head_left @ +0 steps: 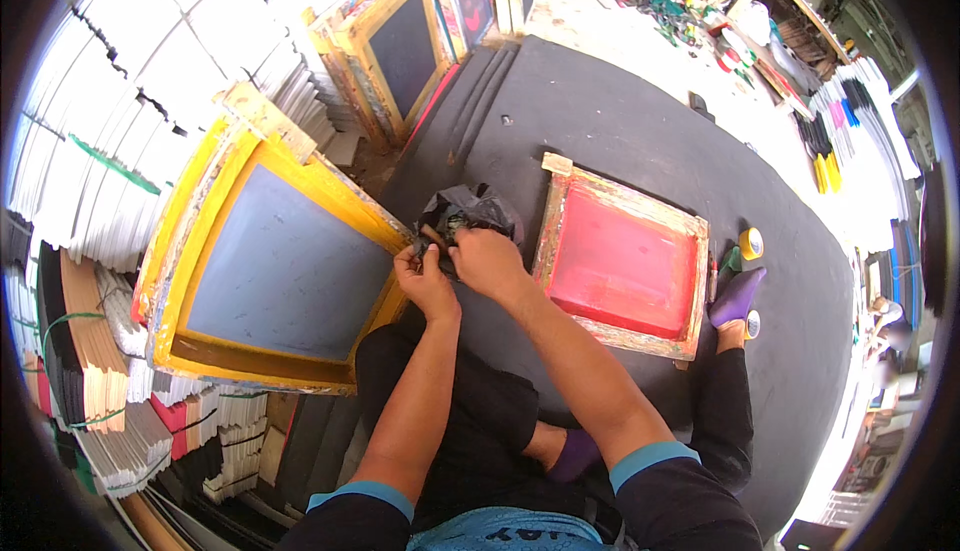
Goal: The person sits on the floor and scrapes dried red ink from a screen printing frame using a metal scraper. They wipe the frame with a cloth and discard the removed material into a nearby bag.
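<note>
Both my hands are together at a crumpled black plastic bag [482, 206], beside the yellow-edged screen frame. My left hand [430, 286] pinches the near left edge of the bag, close to a small brown piece [432, 235] that shows at its mouth. With fingers curled down, my right hand [488, 263] grips the bag just to the right; its fingertips are partly hidden. To the right lies a wooden printing screen [625, 251] with red mesh. The yellow-painted screen [290, 261] with grey mesh leans at my left.
I sit on a dark padded surface [620, 111], legs folded. Tape rolls [751, 243] and a thin pen-like tool [713, 279] lie near my purple-socked foot [738, 297]. More framed screens [405, 51] stand behind. Stacks of sheets [100, 131] line the left.
</note>
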Tool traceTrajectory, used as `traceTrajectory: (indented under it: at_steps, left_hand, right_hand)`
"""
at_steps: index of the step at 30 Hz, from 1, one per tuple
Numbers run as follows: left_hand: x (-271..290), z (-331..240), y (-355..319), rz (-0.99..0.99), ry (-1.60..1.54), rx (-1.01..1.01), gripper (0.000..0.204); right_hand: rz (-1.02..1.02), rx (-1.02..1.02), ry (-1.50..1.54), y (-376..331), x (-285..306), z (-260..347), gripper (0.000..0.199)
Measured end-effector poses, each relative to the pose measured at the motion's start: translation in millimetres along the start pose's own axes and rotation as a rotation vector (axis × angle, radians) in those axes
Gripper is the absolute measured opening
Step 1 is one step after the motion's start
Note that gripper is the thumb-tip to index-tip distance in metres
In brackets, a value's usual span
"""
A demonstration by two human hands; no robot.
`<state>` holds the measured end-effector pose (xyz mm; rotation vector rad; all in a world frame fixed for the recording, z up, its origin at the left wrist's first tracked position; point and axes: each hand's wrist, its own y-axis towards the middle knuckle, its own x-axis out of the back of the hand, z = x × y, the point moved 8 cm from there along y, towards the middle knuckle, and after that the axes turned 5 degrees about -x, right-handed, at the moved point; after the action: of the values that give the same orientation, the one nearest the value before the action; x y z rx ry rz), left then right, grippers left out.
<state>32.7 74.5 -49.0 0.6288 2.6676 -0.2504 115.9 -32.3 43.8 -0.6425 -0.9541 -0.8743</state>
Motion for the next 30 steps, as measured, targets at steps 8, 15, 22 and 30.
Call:
traceTrajectory:
  at_steps: [8,15,22,30]
  left_hand:
    - [-13,-39,-15,0.084,0.297,-0.220,0.028]
    - [-57,-102,-80,0.463,0.673,-0.960,0.025]
    - [-95,-16,-211,1.425,0.853,-0.879,0.040]
    - [-86,71,-258,1.556,1.178,-0.986,0.066]
  right_hand:
    - [-0.325,0.285,0.112,-36,24,-12,0.021]
    - [-0.515,0.005,0.117,-121,25,-116,0.023]
    - [-0.464,-0.425,-0.081,-250,3,-262,0.035]
    - [-0.421,-0.436,-0.172,-286,-2,-287,0.046]
